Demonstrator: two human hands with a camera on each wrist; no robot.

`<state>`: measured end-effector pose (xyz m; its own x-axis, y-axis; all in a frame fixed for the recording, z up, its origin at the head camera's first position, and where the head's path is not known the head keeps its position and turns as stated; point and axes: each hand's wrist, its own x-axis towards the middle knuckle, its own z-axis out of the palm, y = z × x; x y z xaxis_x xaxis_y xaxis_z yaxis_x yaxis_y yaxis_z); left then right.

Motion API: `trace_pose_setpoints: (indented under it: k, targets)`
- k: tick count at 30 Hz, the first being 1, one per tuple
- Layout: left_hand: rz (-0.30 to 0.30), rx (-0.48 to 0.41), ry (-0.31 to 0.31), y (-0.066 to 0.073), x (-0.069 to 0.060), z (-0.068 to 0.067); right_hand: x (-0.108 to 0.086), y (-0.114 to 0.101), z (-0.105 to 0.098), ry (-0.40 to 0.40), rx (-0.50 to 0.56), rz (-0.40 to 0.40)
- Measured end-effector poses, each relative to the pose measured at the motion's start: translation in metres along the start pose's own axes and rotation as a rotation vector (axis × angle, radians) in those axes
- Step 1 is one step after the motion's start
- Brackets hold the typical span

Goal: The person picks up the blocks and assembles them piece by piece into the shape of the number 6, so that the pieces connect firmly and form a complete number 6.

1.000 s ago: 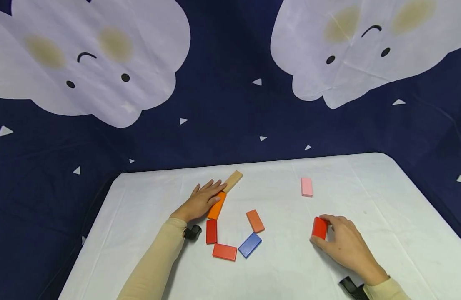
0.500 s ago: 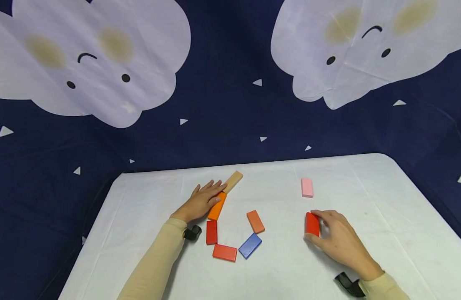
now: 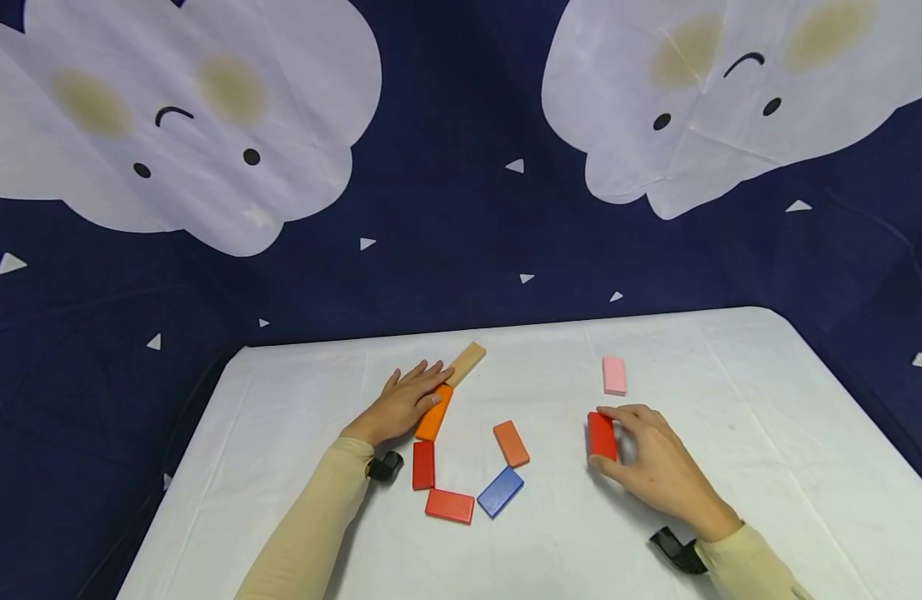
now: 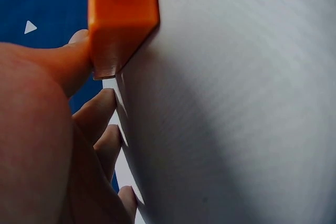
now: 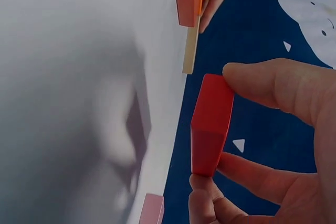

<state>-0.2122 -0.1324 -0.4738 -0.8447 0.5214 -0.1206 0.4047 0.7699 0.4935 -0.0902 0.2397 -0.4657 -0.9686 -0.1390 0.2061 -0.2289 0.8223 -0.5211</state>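
Between the thumb and fingers of my right hand (image 3: 659, 467) a red block (image 3: 601, 436) is pinched at its two ends. The right wrist view shows this block (image 5: 212, 124) off the white table, with a shadow below it. My left hand (image 3: 401, 404) lies with fingers extended beside an orange block (image 3: 434, 414). Its thumb touches that block's side, and its fingertips reach a plain wooden block (image 3: 468, 363). From the orange block, a curved row runs on through a dark red block (image 3: 423, 465), another red block (image 3: 449, 506), a blue block (image 3: 500, 492) and an orange-red block (image 3: 511, 443).
A pink block (image 3: 614, 376) lies on the table beyond my right hand. The white tabletop (image 3: 281, 400) ends at a dark blue backdrop (image 3: 446, 250) printed with clouds. Both wrists carry a small black camera.
My right hand has carried the red block leftward and a little away from me, closer to the orange-red block. The left hand and the blocks on the table have stayed put.
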Motion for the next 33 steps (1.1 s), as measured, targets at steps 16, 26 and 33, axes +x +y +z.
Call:
trace_pose_setpoints:
  k: [16,26,33]
  targets:
    - [-0.015,0.005,-0.018,-0.001,0.001,0.000,0.028,-0.020,0.012,-0.034,0.044,-0.083]
    - [-0.019,0.012,-0.017,-0.001,0.002,0.001,0.043,-0.028,0.017,-0.066,0.067,-0.181]
    - [-0.010,0.006,-0.008,-0.003,0.002,0.002,0.051,-0.034,0.020,-0.103,0.081,-0.220]
